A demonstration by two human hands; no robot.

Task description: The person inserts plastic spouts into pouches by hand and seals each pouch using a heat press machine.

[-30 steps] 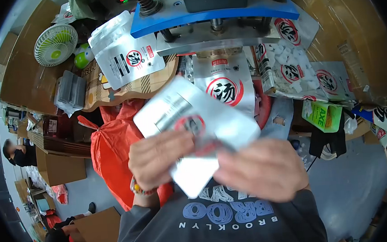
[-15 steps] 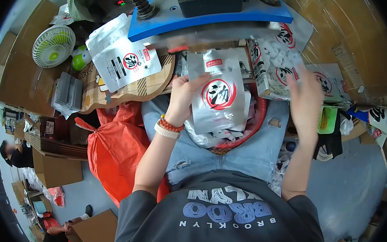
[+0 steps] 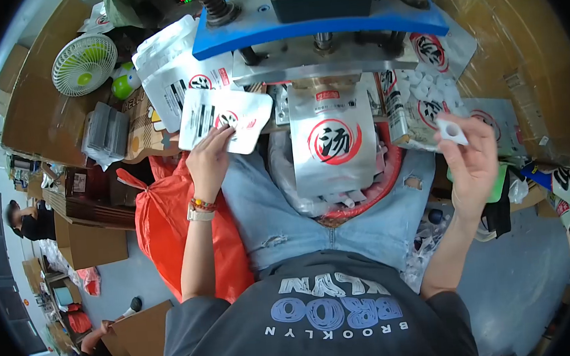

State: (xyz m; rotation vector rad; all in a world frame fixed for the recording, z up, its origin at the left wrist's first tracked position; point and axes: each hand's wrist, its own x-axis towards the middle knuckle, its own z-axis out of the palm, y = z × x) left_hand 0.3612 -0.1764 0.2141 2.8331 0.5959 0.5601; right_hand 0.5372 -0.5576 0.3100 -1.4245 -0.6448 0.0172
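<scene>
My left hand (image 3: pixel 211 158) grips a silver pouch (image 3: pixel 243 108) by its near edge, in front of the stacked pouches (image 3: pixel 167 80) at the left. Between the thumb and fingers of my right hand (image 3: pixel 469 157) is a small white plastic spout (image 3: pixel 453 131). Another silver pouch (image 3: pixel 333 139) with a red ring print hangs from under the pressing machine (image 3: pixel 323 61), its top edge hidden there. Loose white spouts (image 3: pixel 425 85) lie on a printed pouch-covered box at the right.
A fan (image 3: pixel 85 65) and a grey plastic case (image 3: pixel 104 130) stand at the left. A red bag (image 3: pixel 174 220) hangs below them. A red-rimmed basket (image 3: pixel 391 163) rests at my lap. Two other people are at the far left.
My left hand has left the pouch at the machine and now holds another at the left. My right hand has come back from the spouts with one. The press plate looks sharp, no longer blurred.
</scene>
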